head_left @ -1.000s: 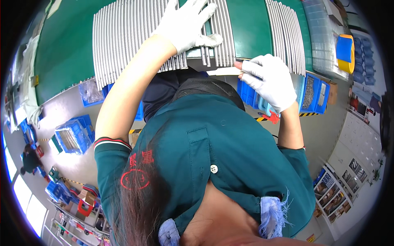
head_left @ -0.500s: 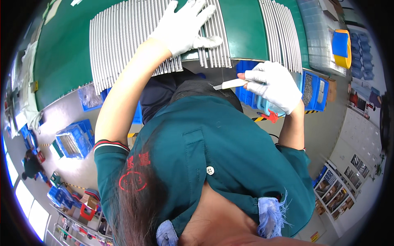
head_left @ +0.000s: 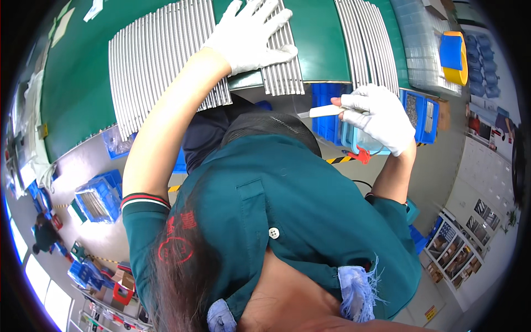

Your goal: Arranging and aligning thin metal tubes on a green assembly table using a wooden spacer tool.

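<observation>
My left hand [head_left: 249,36], in a white glove, lies palm down with fingers spread across a narrow set of silver metal rods [head_left: 283,77]. A wide row of the same rods [head_left: 149,66] lies to its left, partly under my left forearm, with a strip of green tabletop between the two sets. My gloved right hand [head_left: 383,119] is closed round the pale handle of a knife [head_left: 325,111], held in front of the table edge. Its short metal blade points left, and its tip is hard to make out against the floor.
Another set of rods [head_left: 369,47] lies farther right on the green table [head_left: 318,39]. Clear plastic trays [head_left: 420,50] and a blue-and-yellow tape roll [head_left: 454,58] stand at the right end. Blue bins [head_left: 426,119] sit below the table edge.
The gap between the wide row and the narrow set under my left hand has widened. My right hand, still holding the knife, has shifted slightly right. The whole view has moved a little.
</observation>
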The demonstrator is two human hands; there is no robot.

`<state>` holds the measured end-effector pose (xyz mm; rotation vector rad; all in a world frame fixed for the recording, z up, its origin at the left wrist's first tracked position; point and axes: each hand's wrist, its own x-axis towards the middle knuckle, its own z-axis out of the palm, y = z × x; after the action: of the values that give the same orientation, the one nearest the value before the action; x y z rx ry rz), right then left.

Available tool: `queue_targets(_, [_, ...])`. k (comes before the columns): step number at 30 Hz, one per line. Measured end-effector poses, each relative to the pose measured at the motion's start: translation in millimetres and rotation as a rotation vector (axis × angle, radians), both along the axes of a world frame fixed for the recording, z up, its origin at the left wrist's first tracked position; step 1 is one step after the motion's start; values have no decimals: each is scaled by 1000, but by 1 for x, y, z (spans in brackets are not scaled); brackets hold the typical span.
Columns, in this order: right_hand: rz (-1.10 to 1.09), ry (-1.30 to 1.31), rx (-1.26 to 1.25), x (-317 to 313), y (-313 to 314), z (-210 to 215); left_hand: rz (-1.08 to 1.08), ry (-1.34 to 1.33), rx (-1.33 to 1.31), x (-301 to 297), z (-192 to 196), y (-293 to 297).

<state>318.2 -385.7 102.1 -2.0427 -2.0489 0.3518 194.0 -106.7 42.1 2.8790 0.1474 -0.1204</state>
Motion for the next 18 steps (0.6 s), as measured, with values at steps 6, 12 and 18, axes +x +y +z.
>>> queue_targets(6, [-129,87,-79,-6,-2,-3,-18,1,-20,12,-15,-7])
queue_targets(12, [30,32,77,-11,13,-6,-27,-133,-79,33,-14,-24])
queue_targets(18, [-90,18,132,-15,17,-18,214,-279,-532,6,25,3])
